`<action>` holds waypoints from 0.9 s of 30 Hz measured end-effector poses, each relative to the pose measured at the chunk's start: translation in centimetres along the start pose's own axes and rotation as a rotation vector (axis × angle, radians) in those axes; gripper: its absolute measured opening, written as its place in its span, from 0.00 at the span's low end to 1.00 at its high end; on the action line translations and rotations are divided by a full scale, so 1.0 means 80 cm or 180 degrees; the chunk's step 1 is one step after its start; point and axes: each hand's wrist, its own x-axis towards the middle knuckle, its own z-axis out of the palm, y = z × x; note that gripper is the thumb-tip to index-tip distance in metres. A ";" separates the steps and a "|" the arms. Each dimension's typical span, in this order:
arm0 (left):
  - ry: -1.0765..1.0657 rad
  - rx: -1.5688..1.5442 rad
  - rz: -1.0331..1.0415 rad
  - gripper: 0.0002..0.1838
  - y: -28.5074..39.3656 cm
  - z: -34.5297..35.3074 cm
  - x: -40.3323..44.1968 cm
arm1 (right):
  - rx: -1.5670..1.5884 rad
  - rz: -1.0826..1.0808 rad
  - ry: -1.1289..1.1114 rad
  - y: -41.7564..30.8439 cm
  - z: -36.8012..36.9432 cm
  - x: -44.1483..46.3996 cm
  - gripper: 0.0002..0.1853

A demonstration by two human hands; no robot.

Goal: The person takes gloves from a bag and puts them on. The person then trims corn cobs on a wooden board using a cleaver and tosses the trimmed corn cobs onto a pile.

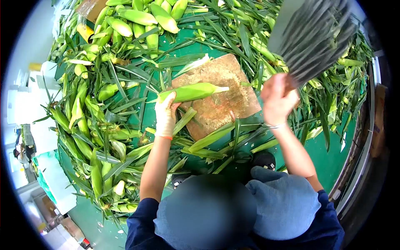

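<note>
My left hand (166, 114), in a pale glove with an orange band at the wrist, grips an ear of corn (193, 92) in its green husk by the left end. The ear's pale stem end points right, over a worn wooden chopping board (233, 68). My bare right hand (280, 100) is closed round the handle of a large cleaver (314, 39), raised to the right of the board. Motion smears the broad dark blade. Its handle is mostly hidden in my fist.
Husked-in ears of corn (141, 17) are heaped at the back left. Cut leaves and husks (333, 87) litter the green floor (329, 156) on both sides. A yellow roll-like object (85, 32) lies by the heap. White foam boxes (50, 104) stand at the left. My shoe (263, 160) is near the board.
</note>
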 end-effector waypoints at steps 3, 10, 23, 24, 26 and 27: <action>-0.0156 0.0560 0.0153 0.20 0.018 0.010 -0.016 | -0.1122 0.0738 -0.0694 0.089 0.006 -0.093 0.17; -0.0241 0.1199 0.0437 0.17 0.068 0.063 -0.020 | -0.1959 0.1921 -0.1820 0.130 -0.052 -0.110 0.17; 0.0233 -0.0555 0.1248 0.24 0.202 0.053 0.217 | -0.1496 0.2479 -0.1705 0.115 -0.074 -0.096 0.17; 0.0433 -0.0145 0.1741 0.21 0.227 0.022 0.220 | -0.1434 0.2505 -0.1672 0.118 -0.076 -0.095 0.18; 0.1517 0.0637 0.2497 0.15 0.224 -0.072 0.193 | -0.1301 0.2785 -0.1527 0.124 -0.080 -0.098 0.19; 0.2074 0.0870 0.2700 0.12 0.214 -0.122 0.192 | -0.1519 0.3048 -0.1506 0.110 -0.073 -0.092 0.19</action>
